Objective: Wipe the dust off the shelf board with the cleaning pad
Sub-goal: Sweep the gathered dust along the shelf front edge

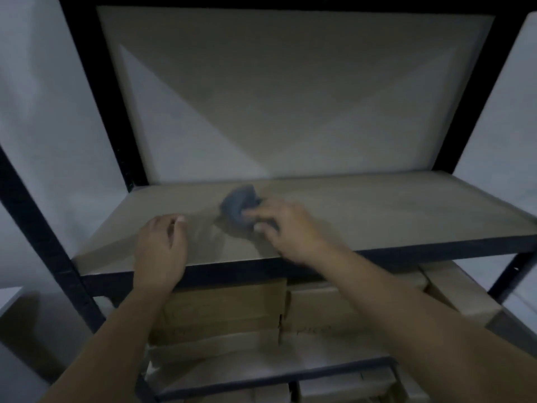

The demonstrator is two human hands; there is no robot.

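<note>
The beige shelf board (377, 210) lies at chest height inside a black metal rack. A crumpled dark blue cleaning pad (239, 205) rests on the board near its middle, slightly left of centre. My right hand (286, 228) presses on the pad's right side, fingers curled over it; the hand is motion-blurred. My left hand (161, 248) lies palm down on the board's front left part, fingers together, holding nothing. The pad's right edge is hidden under my fingers.
Black rack uprights (116, 112) stand at both sides, and a black front rail (436, 251) edges the board. Another board sits overhead. Several cardboard boxes (223, 309) are stacked on the lower shelf. White walls surround the rack.
</note>
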